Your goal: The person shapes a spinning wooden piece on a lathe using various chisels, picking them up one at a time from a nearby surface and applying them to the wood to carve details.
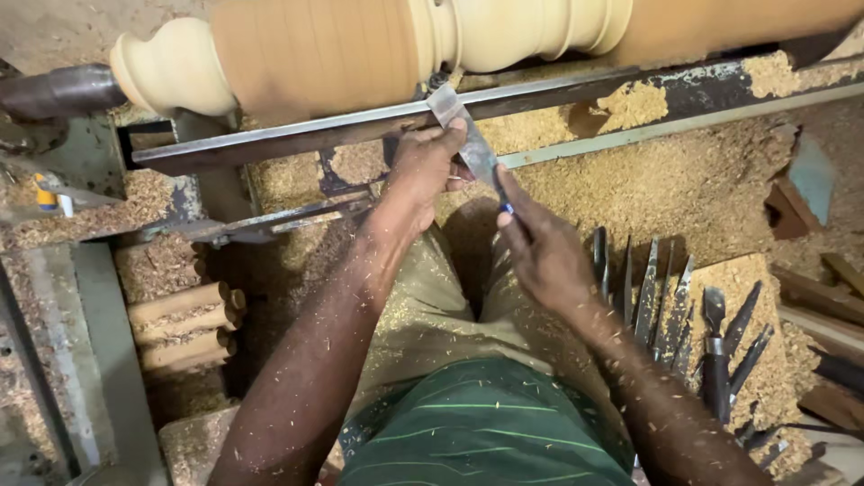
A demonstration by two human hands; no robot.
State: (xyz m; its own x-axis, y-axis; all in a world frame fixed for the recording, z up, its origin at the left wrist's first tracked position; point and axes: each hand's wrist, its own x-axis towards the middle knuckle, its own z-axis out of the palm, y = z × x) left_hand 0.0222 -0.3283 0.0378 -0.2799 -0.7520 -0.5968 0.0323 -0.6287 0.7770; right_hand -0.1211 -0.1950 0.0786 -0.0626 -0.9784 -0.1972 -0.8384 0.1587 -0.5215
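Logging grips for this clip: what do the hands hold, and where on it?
Both hold one flat metal chisel: left hand near the blade end, right hand at its rear end.

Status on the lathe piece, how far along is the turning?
Done: the rounded knob at the left end and the stacked rings look fully shaped. In hand: both hands, left hand and right hand, press a flat chisel on the metal rest bar against the wood. Left: the wide middle section looks plain, only faintly lined.

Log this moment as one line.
left hand: steadies chisel on rest | right hand: grips chisel | workpiece: on lathe
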